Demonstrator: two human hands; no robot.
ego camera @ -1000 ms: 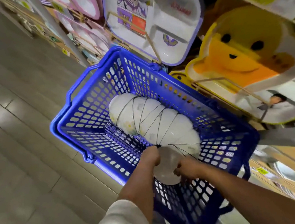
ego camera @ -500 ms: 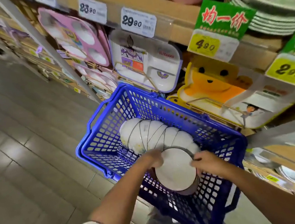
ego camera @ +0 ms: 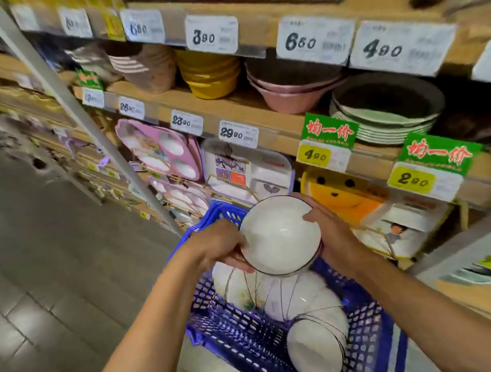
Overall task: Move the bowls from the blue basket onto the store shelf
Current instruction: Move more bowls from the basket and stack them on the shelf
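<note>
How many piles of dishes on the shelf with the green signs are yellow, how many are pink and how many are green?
Yellow pile of bowls: 1
Pink pile of bowls: 1
Green pile of plates: 1
Total: 3 piles in those colours on that store shelf

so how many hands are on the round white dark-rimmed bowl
2: the left hand grips the white bowl at its left edge, the right hand at its right, over the blue plastic basket.
</note>
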